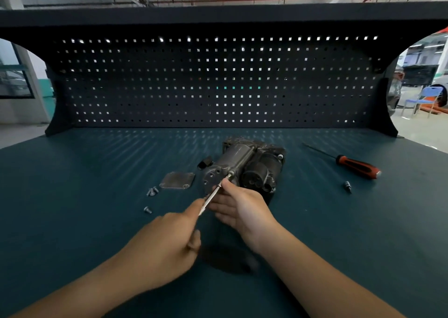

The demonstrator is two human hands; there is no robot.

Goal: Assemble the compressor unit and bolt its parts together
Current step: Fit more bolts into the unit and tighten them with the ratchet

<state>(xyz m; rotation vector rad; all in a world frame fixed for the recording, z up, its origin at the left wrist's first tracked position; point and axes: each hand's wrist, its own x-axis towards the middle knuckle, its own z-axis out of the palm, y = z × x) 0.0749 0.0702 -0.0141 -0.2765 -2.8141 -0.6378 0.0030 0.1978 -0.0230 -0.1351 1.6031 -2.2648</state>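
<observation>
Where it is all lying: a teal-topped workbench [84,196], with a dark pegboard [218,82] standing behind it.
Compressor unit [244,165]: one, lying mid-bench just beyond both hands, its round end faces pointing toward the person.
Left hand [169,240]: fingers curling in, pinching the near end of the long bolt [213,194].
Right hand [240,208]: thumb and fingers closing on the same bolt further up, right against the compressor's near face.
Long bolt: one, slanting up and away from the left hand's grip, its far tip touching a socket on the compressor.
Screwdriver [356,166]: one, red-and-black handle, lying well apart to the right.
Cover plate [178,180]: one, lying flat just left of the compressor.
Black clip [205,162]: one, lying behind the plate, beside the compressor.
Screws [152,191]: what looks like two huddling left of the plate, and one more lying apart, nearer the person.
Small bit [348,186]: one, lying near the screwdriver handle.
</observation>
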